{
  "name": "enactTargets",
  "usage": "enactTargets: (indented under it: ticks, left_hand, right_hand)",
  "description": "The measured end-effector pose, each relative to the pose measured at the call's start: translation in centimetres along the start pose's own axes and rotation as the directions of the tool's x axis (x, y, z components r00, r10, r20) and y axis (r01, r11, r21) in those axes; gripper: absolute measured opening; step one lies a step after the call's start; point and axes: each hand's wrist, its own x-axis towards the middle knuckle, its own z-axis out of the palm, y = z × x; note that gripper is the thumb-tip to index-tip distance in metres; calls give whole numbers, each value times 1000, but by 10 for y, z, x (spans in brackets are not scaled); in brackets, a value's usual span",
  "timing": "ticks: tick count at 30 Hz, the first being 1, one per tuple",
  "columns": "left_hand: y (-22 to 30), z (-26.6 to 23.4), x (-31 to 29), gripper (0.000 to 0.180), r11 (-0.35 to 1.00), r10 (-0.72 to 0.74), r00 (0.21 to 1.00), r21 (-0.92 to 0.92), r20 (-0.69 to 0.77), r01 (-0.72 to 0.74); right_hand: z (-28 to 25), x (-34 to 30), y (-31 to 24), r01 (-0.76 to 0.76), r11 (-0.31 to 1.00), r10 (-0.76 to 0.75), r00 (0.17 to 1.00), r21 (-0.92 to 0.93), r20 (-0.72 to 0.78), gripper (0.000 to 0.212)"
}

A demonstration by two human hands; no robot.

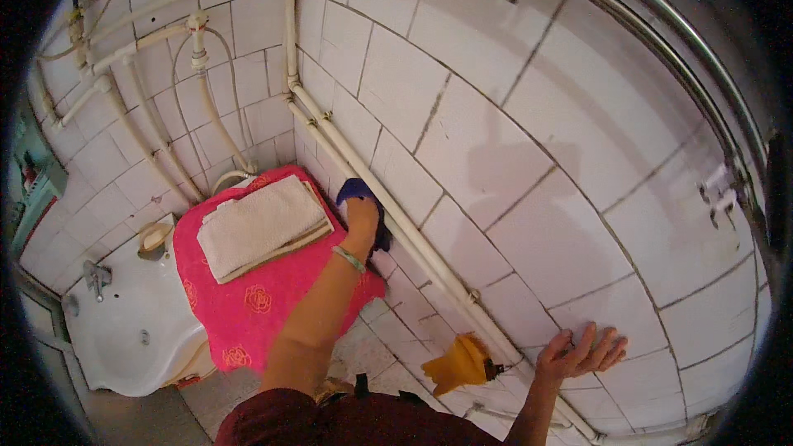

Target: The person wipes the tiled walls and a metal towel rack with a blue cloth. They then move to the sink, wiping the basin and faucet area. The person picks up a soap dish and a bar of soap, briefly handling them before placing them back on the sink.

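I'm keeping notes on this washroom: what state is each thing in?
Left hand: at the blue cloth, fingers hidden
Blue cloth: bunched
Right hand: open, fingers apart
Pink cover: draped
White towel: folded
Tap: no stream visible
Yellow item: limp

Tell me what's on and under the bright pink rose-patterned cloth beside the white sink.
A folded whitish towel, with a brownish layer beneath it, lies on the pink cloth. The left forearm hides part of its surface; whatever supports it is covered.
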Motion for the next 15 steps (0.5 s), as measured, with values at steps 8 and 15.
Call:
enactTargets:
  ticks: [8, 15]
  left_hand:
    - [90, 5, -57, 17, 669, -282, 937, -742, -205, 39]
    - [110, -51, -125, 32, -496, -157, 938, -846, 309, 195]
  right_hand:
    - [0, -7, 4, -53, 993, 52, 999, 102, 16, 29]
    - [-19, -14, 19, 10, 909, -53, 994, 416, 92, 30]
